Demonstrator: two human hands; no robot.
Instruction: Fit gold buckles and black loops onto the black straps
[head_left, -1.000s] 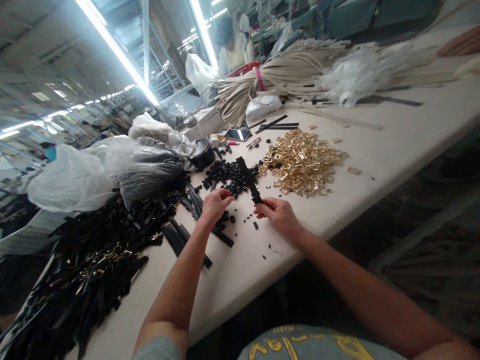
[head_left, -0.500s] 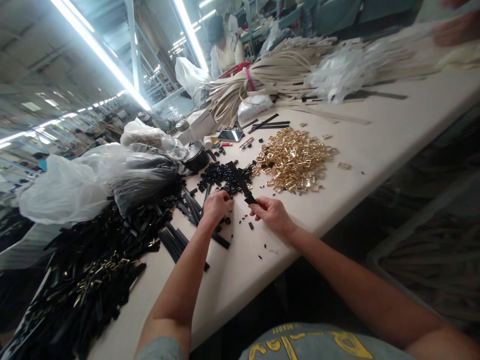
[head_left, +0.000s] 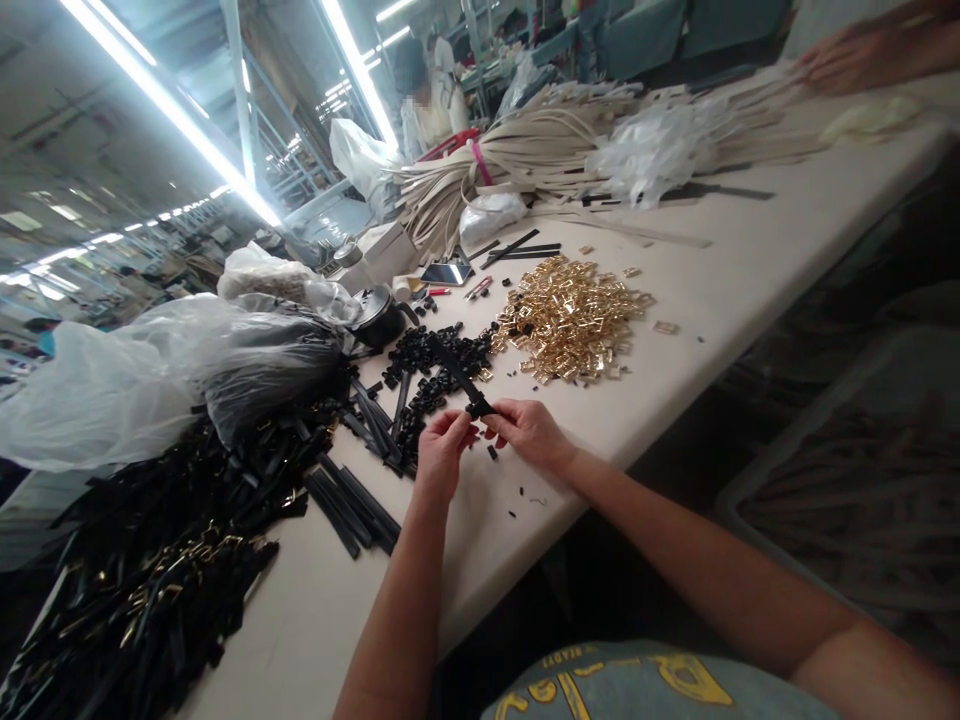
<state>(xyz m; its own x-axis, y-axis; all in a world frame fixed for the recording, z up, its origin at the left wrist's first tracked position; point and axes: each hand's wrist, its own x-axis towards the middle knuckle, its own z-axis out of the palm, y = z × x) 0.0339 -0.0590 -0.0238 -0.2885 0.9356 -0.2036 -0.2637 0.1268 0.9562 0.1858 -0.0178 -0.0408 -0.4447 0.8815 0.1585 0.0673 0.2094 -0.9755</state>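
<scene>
A narrow black strap (head_left: pixel 456 368) slants up and away from my hands, over the pile of small black loops (head_left: pixel 431 350). My right hand (head_left: pixel 529 432) pinches its near end between thumb and fingers. Close against it, my left hand (head_left: pixel 444 445) is closed, its thumb and fingertips meeting at the same end of the strap. A small dark band crosses the strap there; whether the left fingertips also hold a separate loop is hidden. Just beyond lies a heap of gold-coloured metal buckles (head_left: pixel 574 315).
More black strips (head_left: pixel 352 505) lie left of my left forearm. Finished-looking black straps with gold buckles (head_left: pixel 165 570) are heaped at the left edge, beside plastic bags (head_left: pixel 165 370). A dark metal pot (head_left: pixel 379 318), a phone (head_left: pixel 448 273) and beige strips (head_left: pixel 525 150) stand farther back. Another person's hands (head_left: pixel 847 60) show upper right.
My left hand has come from the loop pile to the strap's near end and now meets my right hand. The view has shifted slightly. The other person's hands have moved left in view.
</scene>
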